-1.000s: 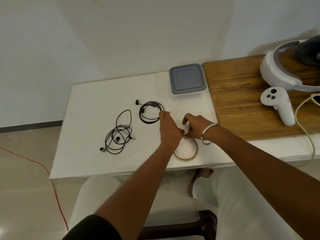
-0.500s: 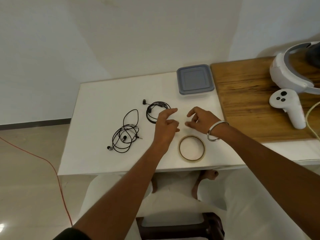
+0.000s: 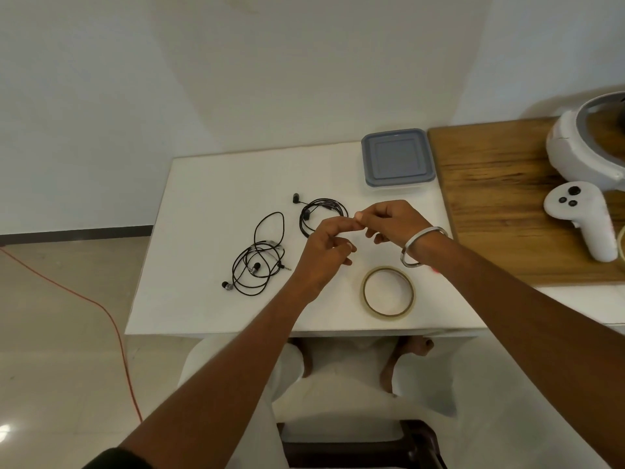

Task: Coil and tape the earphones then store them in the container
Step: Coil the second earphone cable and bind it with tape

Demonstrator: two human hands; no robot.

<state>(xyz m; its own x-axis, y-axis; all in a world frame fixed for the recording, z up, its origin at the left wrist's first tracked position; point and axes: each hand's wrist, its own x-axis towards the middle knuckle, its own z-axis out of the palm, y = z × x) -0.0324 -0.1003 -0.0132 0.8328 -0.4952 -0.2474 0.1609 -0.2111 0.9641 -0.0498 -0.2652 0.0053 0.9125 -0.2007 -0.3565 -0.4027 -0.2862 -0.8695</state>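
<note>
Two black earphones lie on the white table (image 3: 216,198). One coiled pair (image 3: 324,200) sits mid-table, just behind my hands. A looser pair (image 3: 256,266) lies to its left. My left hand (image 3: 324,252) and my right hand (image 3: 395,221) meet fingertip to fingertip above the table and seem to pinch a small piece of clear tape, which is hardly visible. The tape roll (image 3: 366,292) lies flat near the front edge, below my right wrist. The container (image 3: 397,160), with its grey lid on, stands at the back.
A wooden board (image 3: 500,211) covers the right side and carries a white headset (image 3: 575,154) and a white controller (image 3: 581,221). A red cable (image 3: 111,326) runs across the floor at the left. My knees and a dark stool show under the table's front edge.
My hands left the tape roll, rose above the table and came apart. Now their fingertips have come together again in front of the coiled earphones. The roll stays flat on the table.
</note>
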